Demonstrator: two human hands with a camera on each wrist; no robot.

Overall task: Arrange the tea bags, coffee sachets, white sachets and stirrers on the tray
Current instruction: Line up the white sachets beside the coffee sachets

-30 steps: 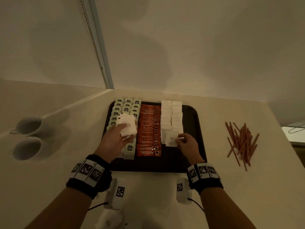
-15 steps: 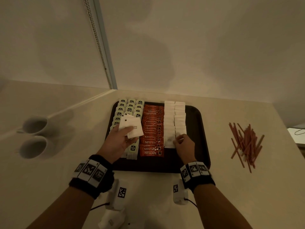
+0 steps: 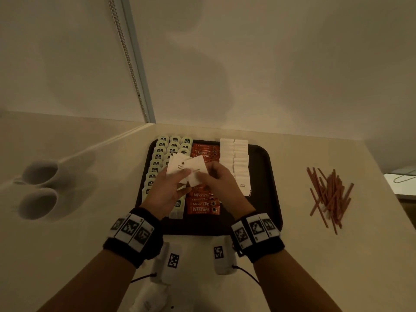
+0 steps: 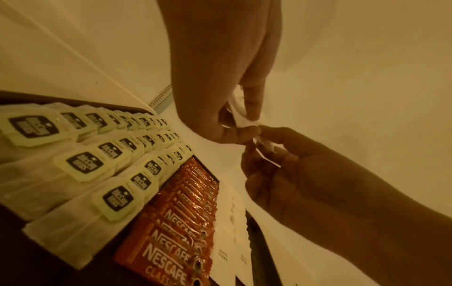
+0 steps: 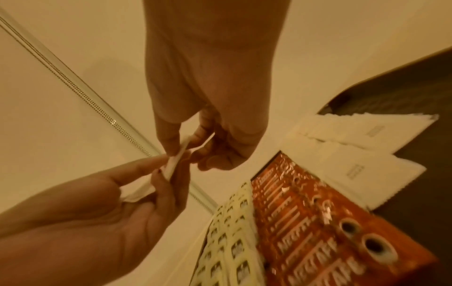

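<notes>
A: Both hands are meeting above the middle of the dark tray (image 3: 273, 176). The left hand (image 3: 167, 192) is gripping a small fan of white sugar sachets (image 3: 188, 170), and the right hand (image 3: 221, 183) is pinching the edge of one with thumb and fingertips.

B: Looks like it's peeling a single sachet off the bunch. The trick, I'd say, is taking only the top one and keeping it flat.

A: And where should it be going?

B: Judging by the layout, onto the near end of the two white sachet columns (image 3: 234, 158), lapping over the last one, printed side up like the sachet already lying there.

A: The tea bags (image 3: 161, 154) are sitting in three columns on the left, the Nescafé coffee sachets (image 3: 203, 209) down the centre.

B: The red stirrers (image 3: 329, 194) are lying loose on the counter, well apart from the tray, not yet placed. Two white cups (image 3: 38, 185) are waiting off to the left.
</notes>
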